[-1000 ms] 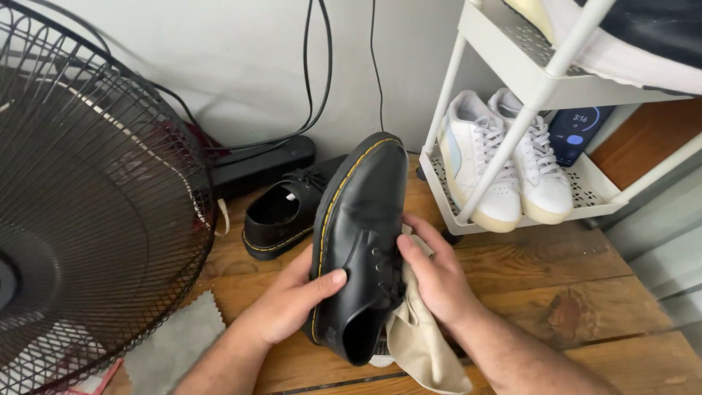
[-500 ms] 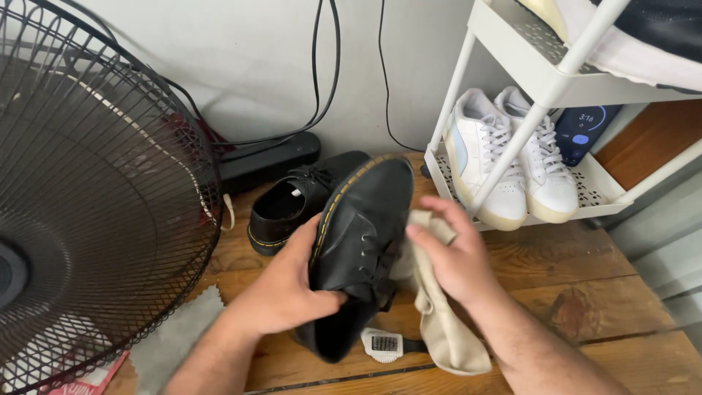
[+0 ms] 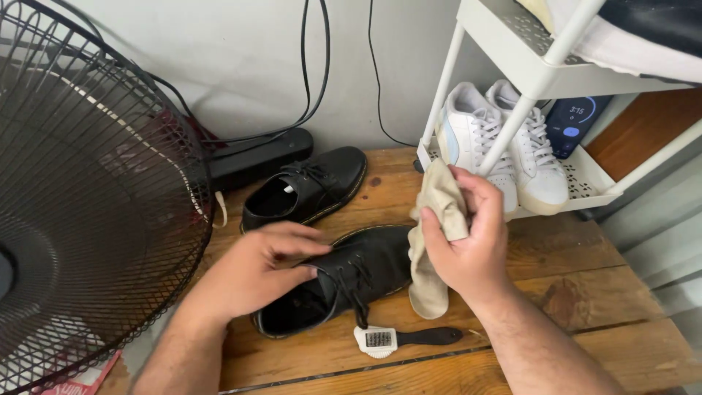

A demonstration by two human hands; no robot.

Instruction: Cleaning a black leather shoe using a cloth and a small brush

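A black leather shoe [image 3: 369,267] with yellow welt stitching lies flat on the wooden table [image 3: 570,285], toe to the right. My left hand [image 3: 256,267] rests on its collar and tongue, fingers spread over the opening. My right hand [image 3: 468,238] is raised just right of the shoe and grips a beige cloth [image 3: 435,234] that hangs down beside the toe. The matching second black shoe [image 3: 307,190] sits behind, near the wall. A small brush [image 3: 402,339] with a black handle and white head lies in front of the shoe.
A large black fan grille [image 3: 95,197] fills the left side. A white metal cart [image 3: 578,175] at the right holds a pair of white sneakers [image 3: 497,146] and a small dark screen device [image 3: 570,124]. Black cables and a black power strip [image 3: 256,161] run along the wall.
The black shoe went from being held up on edge to lying flat on the table. My right hand lifted the cloth off it and moved up and right.
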